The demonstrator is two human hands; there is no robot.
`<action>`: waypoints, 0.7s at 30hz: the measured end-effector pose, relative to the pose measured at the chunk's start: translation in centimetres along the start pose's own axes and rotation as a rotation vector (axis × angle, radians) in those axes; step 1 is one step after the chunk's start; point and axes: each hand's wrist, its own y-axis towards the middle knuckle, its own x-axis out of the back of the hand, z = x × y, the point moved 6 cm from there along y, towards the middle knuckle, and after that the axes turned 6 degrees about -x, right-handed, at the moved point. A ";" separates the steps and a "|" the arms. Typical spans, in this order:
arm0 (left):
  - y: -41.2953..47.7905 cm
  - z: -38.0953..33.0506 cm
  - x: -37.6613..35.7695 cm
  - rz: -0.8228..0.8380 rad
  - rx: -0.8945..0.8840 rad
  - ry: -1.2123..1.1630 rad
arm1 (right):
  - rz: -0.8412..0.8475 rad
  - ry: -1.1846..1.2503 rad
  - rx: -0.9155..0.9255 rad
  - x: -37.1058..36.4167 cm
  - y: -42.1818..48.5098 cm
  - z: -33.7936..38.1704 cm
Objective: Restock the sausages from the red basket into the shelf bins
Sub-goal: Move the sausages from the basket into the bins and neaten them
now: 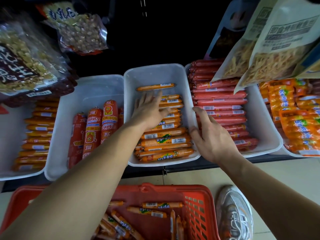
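Observation:
A white middle bin (155, 71) on the low shelf holds a stack of orange sausages (166, 142), with one lone sausage (155, 87) lying across its far end. My left hand (149, 110) lies flat on the stacked sausages with its fingers straight. My right hand (210, 135) rests on the bin's right rim, fingers spread and loosely bent, holding nothing. The red basket (197, 213) stands on the floor below the shelf and contains several loose orange sausages (152, 209). My left forearm hides part of the basket.
White bins flank the middle one: thick red sausages (93, 130) to the left, slim red sausages (223, 108) to the right, orange packs (294, 122) at far right. Snack bags (270, 44) hang overhead on both sides. A grey sneaker (233, 215) stands by the basket.

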 end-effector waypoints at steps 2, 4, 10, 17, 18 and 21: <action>-1.0 0.3 -1.4 0.076 0.069 -0.017 | -0.005 -0.003 0.001 0.0 -0.1 0.1; -0.9 0.6 -2.3 0.122 0.073 0.039 | -0.007 -0.007 0.003 0.0 -0.1 0.1; 2.2 0.2 0.2 0.023 -0.083 0.186 | -0.004 -0.003 -0.003 0.2 -0.1 0.1; -3.4 -1.4 -0.6 0.133 -0.051 0.015 | -0.009 -0.011 0.006 0.0 -0.1 0.1; -4.7 -1.6 -1.2 0.197 -0.035 0.016 | -0.007 -0.017 0.000 -0.1 -0.1 0.1; -7.8 -2.8 -3.4 0.341 -0.029 0.041 | -0.015 -0.015 -0.003 0.1 -0.2 0.2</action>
